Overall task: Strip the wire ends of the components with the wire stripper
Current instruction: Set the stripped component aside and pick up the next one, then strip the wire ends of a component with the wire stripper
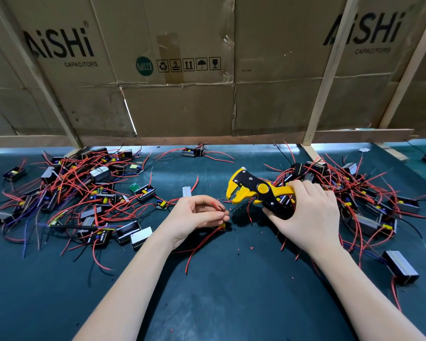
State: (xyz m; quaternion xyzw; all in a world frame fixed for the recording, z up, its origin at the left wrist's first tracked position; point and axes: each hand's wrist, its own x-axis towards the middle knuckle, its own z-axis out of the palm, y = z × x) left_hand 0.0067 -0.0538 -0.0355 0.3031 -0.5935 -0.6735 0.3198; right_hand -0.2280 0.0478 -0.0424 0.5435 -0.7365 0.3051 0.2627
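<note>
Head-camera view, looking down at a dark green work mat (207, 291). At the centre, the left hand (194, 217) is curled, its fingertips (225, 214) pinching the thin red and black wire ends (218, 205) of one small component (221, 226) that sits under the fingers, mostly hidden. Just to the right, the right hand (308, 217) is wrapped around the handles of a yellow-and-black wire stripper (253, 190), held above the mat with its jaws parted and pointing left toward the wires, close but not touching them. Tiny red specks (251, 247), probably bits of cut insulation, lie scattered on the mat between the hands, suggesting some stripping is already done. A large tangled heap of components (84, 193) with red wires lies to the left, another heap (354, 193) to the right behind the tool. Which heap is finished cannot be told, so much work likely remains. Cardboard boxes (177, 94) stand behind.
</note>
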